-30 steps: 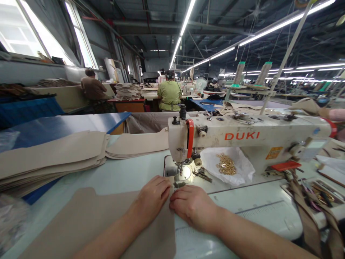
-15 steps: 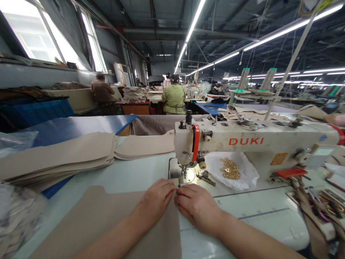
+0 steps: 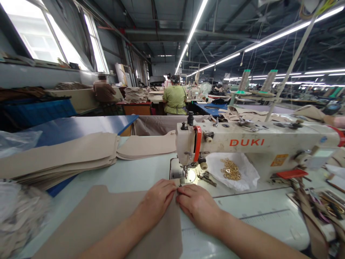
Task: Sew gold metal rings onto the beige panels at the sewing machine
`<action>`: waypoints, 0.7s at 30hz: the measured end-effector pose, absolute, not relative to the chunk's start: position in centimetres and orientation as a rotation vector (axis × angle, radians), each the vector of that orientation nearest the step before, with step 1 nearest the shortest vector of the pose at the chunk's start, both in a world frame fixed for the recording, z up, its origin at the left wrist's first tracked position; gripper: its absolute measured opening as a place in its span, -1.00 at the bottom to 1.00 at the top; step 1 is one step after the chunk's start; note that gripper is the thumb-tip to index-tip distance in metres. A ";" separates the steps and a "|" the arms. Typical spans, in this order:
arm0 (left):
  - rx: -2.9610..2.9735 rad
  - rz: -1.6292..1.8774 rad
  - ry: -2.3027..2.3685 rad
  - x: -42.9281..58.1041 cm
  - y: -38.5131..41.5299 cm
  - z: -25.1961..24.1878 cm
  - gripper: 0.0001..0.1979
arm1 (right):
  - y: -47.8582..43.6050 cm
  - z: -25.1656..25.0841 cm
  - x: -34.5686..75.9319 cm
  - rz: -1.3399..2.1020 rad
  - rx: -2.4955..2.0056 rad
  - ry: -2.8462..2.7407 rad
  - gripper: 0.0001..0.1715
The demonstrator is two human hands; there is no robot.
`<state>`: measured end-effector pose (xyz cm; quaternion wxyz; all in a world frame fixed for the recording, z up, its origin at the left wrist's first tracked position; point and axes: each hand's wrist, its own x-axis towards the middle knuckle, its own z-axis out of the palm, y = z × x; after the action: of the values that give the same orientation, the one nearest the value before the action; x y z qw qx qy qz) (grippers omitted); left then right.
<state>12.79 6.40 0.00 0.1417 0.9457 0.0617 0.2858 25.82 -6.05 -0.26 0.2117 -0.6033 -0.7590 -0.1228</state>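
Note:
A large taupe fabric panel (image 3: 115, 212) lies flat on the sewing table, its narrow far corner just in front of the needle area. My left hand (image 3: 160, 196) is closed at that corner, fingertips pinching the panel's edge. Close beside it, my right hand (image 3: 198, 203) has its fingers curled onto the same edge from the right. The fingertips of both hands nearly meet, and whatever small piece may be between them is hidden. Just beyond stands the white sewing machine (image 3: 221, 140), its needle and presser foot (image 3: 185, 171) over the metal plate, a little ahead of my fingers.
White paper holding gold metal rings (image 3: 230, 169) sits under the machine arm, beside small scissors (image 3: 207, 178). Stacked taupe panels (image 3: 61, 154) lie at the left, near a plastic bag (image 3: 24, 216). Straps and tools (image 3: 320, 212) crowd the right edge. A person in green (image 3: 174, 97) sits ahead.
The view has shifted very slightly. Both hands stay at the panel's corner in nearly the same pose, with no clear movement of the panel.

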 end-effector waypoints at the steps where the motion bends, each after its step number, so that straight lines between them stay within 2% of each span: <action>1: 2.726 0.826 0.184 12.8 6.4 0.0 -0.81 | -5.9 -0.4 25.8 -0.356 -1.679 -2.119 -0.82; 10: 2.714 0.835 0.216 13.2 6.3 0.0 -0.86 | -5.8 -0.1 26.5 -0.391 -1.704 -2.240 -0.96; 21: 2.713 0.875 0.165 17.2 7.2 -0.6 -0.82 | -5.7 0.4 29.6 -0.377 -1.834 -2.254 -0.93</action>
<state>17.21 7.19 -0.65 0.1427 0.9404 0.0574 0.3034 29.65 -5.69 0.36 0.1057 -0.6224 -0.7649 -0.1280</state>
